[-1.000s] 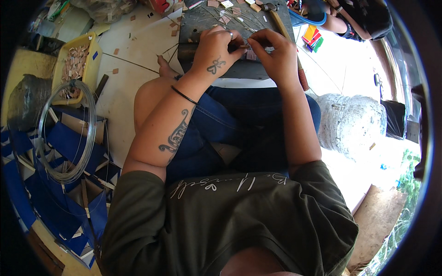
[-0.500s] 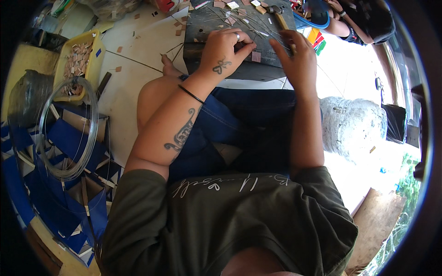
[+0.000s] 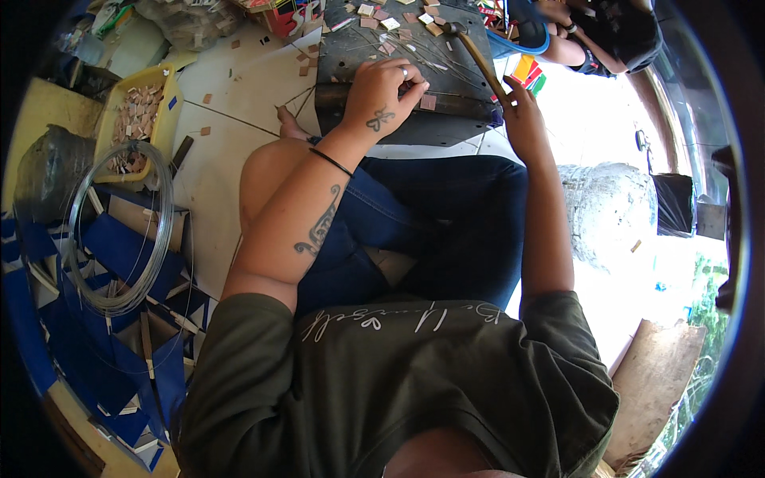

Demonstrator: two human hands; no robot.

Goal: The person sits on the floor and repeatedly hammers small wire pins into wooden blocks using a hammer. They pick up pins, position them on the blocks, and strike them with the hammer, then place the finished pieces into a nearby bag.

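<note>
My right hand (image 3: pixel 524 123) is closed round the lower end of a hammer's wooden handle. The hammer (image 3: pixel 480 66) slants across the right side of a dark, low work block (image 3: pixel 339 72), its head at the far side by some small square pieces. Over the block's near left part, my left hand (image 3: pixel 384 97) has thumb and forefinger pinched together; whatever is between them is too small to make out. Just right of those fingertips lies a small brown square piece (image 3: pixel 428 102). Thin wires (image 3: pixel 426 62) and more small squares (image 3: pixel 389 24) are scattered farther back on the block.
A yellow basket (image 3: pixel 169 107) of small brown pieces stands at the left, with a coil of wire (image 3: pixel 73 231) over blue-and-white pieces. Another person (image 3: pixel 613 36) sits at the far right beside a blue basin (image 3: pixel 532 49). A whitish, wrapped round object (image 3: pixel 610 211) is at my right.
My right hand has closed on the hammer's handle and drawn back toward the right, tilting the handle with it. My left hand keeps its pinch at nearly the same spot.
</note>
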